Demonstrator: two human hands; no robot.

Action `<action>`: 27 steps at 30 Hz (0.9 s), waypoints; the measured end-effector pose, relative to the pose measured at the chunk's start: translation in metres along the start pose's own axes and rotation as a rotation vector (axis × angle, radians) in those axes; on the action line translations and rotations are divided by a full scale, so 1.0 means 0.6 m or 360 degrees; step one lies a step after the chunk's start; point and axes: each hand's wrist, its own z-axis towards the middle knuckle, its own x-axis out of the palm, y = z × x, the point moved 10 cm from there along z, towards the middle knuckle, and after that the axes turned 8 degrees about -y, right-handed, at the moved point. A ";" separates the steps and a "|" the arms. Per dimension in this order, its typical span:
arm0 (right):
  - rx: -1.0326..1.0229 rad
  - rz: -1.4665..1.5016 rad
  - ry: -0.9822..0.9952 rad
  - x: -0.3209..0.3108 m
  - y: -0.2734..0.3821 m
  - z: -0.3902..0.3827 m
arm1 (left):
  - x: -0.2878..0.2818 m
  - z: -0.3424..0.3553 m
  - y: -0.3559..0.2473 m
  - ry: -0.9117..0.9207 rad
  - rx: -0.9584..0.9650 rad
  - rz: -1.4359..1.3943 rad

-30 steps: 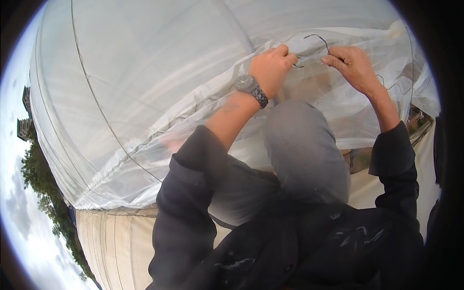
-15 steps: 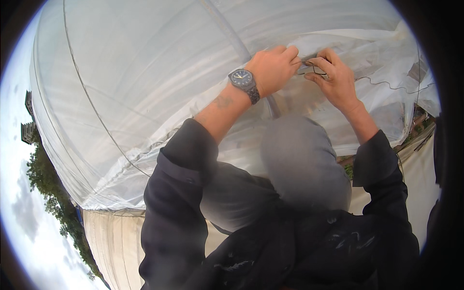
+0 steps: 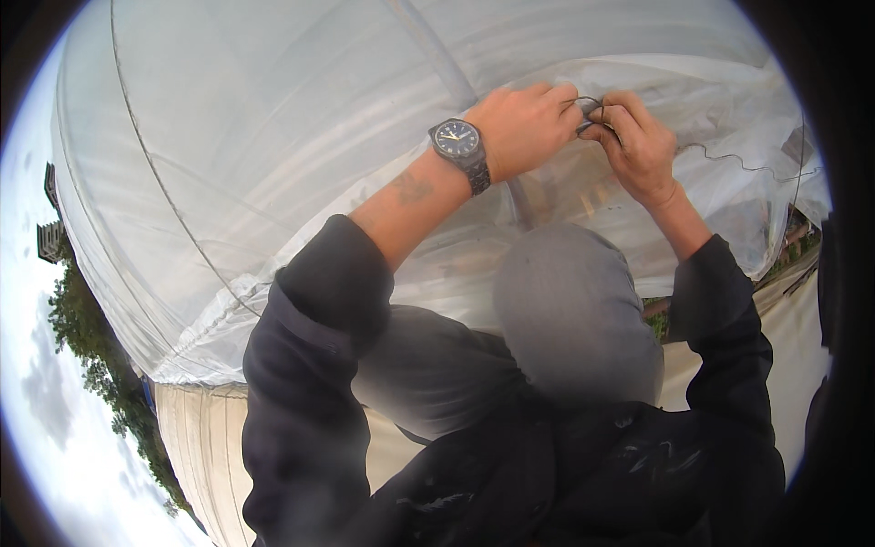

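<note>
My left hand (image 3: 529,129), with a dark watch (image 3: 458,139) on its wrist, is closed with its fingertips pinching a thin dark wire (image 3: 591,98). Close beside it my right hand (image 3: 638,146) pinches the same wire between thumb and fingers. A small bend of the wire arches across the narrow gap between the hands; the rest is hidden by my fingers. Both hands are against clear plastic film (image 3: 301,118), where it is bunched over a pipe. Past my right hand, a wavy wire (image 3: 743,162) runs along the crumpled film.
A grey pipe (image 3: 433,50) shows under the film, and a dark cord (image 3: 169,196) crosses it at left. My knee (image 3: 574,310) is raised just below the hands. Beige sheeting (image 3: 205,447) lies lower left. Trees (image 3: 91,337) stand at the far left.
My right hand has closed its thumb and fingers, which were more apart before. Both hands have drawn nearer to each other, the left shifting slightly right, and the wire's bend now sits between them.
</note>
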 end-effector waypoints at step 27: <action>0.0572 -0.0089 0.0432 0.018 -0.030 0.037 | -0.007 0.031 0.049 0.0221 -0.1048 -0.0162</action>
